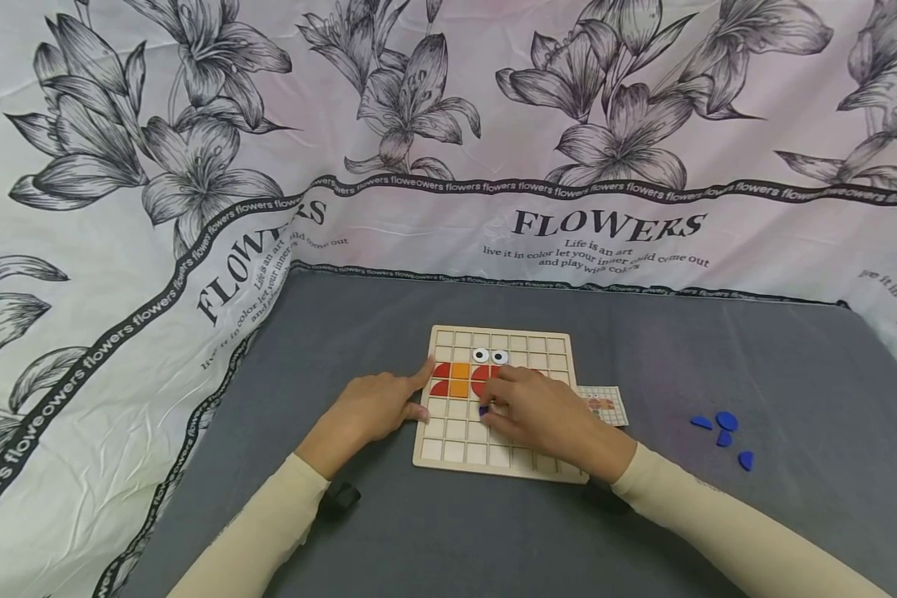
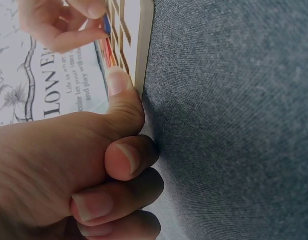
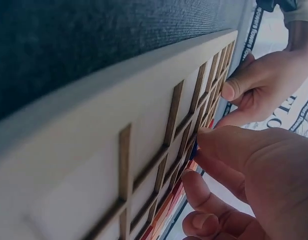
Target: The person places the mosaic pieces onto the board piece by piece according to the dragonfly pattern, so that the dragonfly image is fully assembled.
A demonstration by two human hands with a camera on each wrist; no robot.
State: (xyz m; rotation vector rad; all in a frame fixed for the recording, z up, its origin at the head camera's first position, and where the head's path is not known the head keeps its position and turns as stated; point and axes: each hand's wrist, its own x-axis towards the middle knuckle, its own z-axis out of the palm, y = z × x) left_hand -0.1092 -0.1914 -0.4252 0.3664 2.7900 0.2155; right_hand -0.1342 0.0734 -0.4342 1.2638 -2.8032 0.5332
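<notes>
A wooden grid board (image 1: 448, 453) lies on the grey surface, with red and orange pieces and two eye discs set in its squares. At the board's left edge, my left hand (image 1: 377, 407) holds the rim, thumb on the wood and the other fingers curled in the left wrist view. Over the middle of the board, my right hand (image 1: 541, 411) pinches a small blue piece (image 1: 483, 410) between thumb and fingertip, just below the red pieces. The blue piece (image 3: 194, 150) is mostly covered by fingers in the right wrist view, so its shape cannot be told.
A small pattern card (image 1: 605, 405) sticks out from under or beside the board's right side. Several loose blue pieces (image 1: 727, 421) lie farther right on the grey cloth (image 1: 792, 365). A white flower-printed curtain (image 1: 433, 224) stands behind and to the left.
</notes>
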